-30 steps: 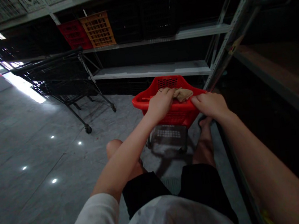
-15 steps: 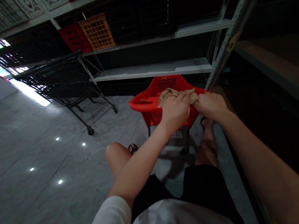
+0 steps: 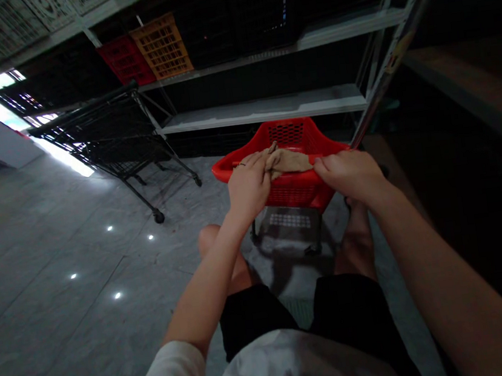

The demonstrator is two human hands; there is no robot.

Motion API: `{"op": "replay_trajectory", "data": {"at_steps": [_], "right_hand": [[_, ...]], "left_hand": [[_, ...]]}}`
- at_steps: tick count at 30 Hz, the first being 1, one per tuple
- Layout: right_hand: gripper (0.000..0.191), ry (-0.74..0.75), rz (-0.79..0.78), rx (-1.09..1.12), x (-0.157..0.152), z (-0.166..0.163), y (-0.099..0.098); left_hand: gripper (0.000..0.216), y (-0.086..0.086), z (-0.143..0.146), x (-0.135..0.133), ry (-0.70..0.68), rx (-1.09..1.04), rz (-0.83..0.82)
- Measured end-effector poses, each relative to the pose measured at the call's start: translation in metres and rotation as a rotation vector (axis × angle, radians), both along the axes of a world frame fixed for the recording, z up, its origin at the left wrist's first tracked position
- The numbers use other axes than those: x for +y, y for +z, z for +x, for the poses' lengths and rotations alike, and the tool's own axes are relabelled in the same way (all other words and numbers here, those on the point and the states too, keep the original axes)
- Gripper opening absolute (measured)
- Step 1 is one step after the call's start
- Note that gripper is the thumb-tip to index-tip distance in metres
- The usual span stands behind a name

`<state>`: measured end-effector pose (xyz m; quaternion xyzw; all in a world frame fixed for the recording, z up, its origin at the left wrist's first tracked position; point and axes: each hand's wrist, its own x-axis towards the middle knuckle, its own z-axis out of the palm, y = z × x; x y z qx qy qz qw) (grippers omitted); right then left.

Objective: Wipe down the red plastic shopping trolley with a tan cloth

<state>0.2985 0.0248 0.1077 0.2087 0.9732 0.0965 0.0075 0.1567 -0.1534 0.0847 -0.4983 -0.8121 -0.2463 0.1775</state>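
Note:
A small shopping cart with a red plastic basket [image 3: 292, 194] stands between my legs, its handle side facing me. Across the handle lies a crumpled tan cloth [image 3: 292, 160]. My left hand [image 3: 249, 183] presses down on the left part of that cloth, fingers closed over it against the handle. At the right end of the handle, my right hand [image 3: 350, 171] is wrapped round the red bar, its thumb side close to the cloth's right edge. The undersides of both hands are hidden.
A dark metal shopping cart [image 3: 102, 130] stands to the left. Behind the red cart rises a metal rack with a white shelf [image 3: 264, 110], a red crate [image 3: 126, 62] and a yellow crate [image 3: 163, 46]. A dark ledge [image 3: 471, 81] runs along the right.
My left hand has slid left along the handle with the cloth, which now shows stretched between the hands. My right hand stays at the handle's right end.

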Motion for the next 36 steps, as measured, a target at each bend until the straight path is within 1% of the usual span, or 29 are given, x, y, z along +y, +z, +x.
{"op": "replay_trajectory", "data": {"at_steps": [2,4,5,7,9,12,13,15,17,19,20,22,24,25,27,29,30,32,33,34,36], "right_hand": [[0.051,-0.047,-0.035,-0.019,-0.005,-0.002,0.005],[0.052,-0.118,-0.087,-0.013,-0.009,-0.002,0.01],[0.051,-0.141,-0.106,-0.011,-0.01,0.0,0.011],[0.047,-0.165,-0.119,-0.01,-0.01,0.003,0.013],[0.044,-0.174,-0.106,-0.015,-0.009,0.007,0.013],[0.043,-0.151,-0.069,-0.056,-0.008,0.01,0.013],[0.046,-0.138,-0.045,-0.069,-0.009,0.01,0.013],[0.048,-0.094,0.017,-0.093,-0.01,0.011,0.014],[0.046,-0.021,0.082,-0.118,-0.011,0.013,0.015],[0.044,0.059,0.121,-0.144,-0.012,0.014,0.016],[0.043,0.083,0.134,-0.15,-0.012,0.014,0.017],[0.042,0.107,0.151,-0.15,-0.012,0.014,0.017],[0.042,0.118,0.171,-0.146,-0.011,0.014,0.016],[0.042,0.126,0.181,-0.147,-0.009,0.014,0.015],[0.041,0.134,0.193,-0.159,-0.002,0.014,0.013],[0.043,0.096,0.191,-0.162,0.011,0.016,0.009],[0.045,0.053,0.178,-0.152,0.019,0.017,0.007],[0.051,-0.076,0.135,-0.105,0.038,0.019,0.003],[0.054,-0.142,0.111,-0.076,0.047,0.02,0.001],[0.056,-0.195,0.09,-0.047,0.055,0.021,0.0],[0.059,-0.25,0.061,0.0,0.066,0.022,-0.001]], "left_hand": [[0.042,0.002,0.012,0.028,-0.005,0.009,-0.006],[0.041,-0.001,0.033,0.05,-0.047,0.038,-0.015],[0.041,-0.005,0.044,0.056,-0.05,0.051,-0.004],[0.044,-0.015,0.061,0.059,-0.072,0.085,0.027],[0.046,-0.026,0.067,0.05,-0.141,0.127,0.044],[0.048,-0.04,0.052,0.028,-0.261,0.176,0.014],[0.047,-0.045,0.043,0.02,-0.281,0.189,0.0],[0.045,-0.056,0.021,0.005,-0.276,0.225,-0.001],[0.042,-0.068,0.0,-0.01,-0.2,0.272,0.057],[0.041,-0.076,-0.018,-0.024,-0.056,0.287,0.158],[0.042,-0.078,-0.025,-0.03,0.025,0.276,0.209],[0.043,-0.074,-0.038,-0.04,0.151,0.228,0.269],[0.046,-0.06,-0.05,-0.045,0.185,0.164,0.272],[0.047,-0.051,-0.056,-0.046,0.166,0.131,0.247],[0.048,-0.03,-0.069,-0.046,0.08,0.073,0.141],[0.046,-0.01,-0.077,-0.043,-0.037,0.049,-0.025],[0.044,-0.002,-0.077,-0.041,-0.095,0.049,-0.112],[0.037,0.006,-0.067,-0.035,-0.167,0.073,-0.231],[0.034,0.007,-0.056,-0.03,-0.17,0.092,-0.253],[0.032,0.004,-0.042,-0.023,-0.145,0.11,-0.242],[0.032,-0.007,-0.007,-0.006,-0.031,0.133,-0.134]]}}
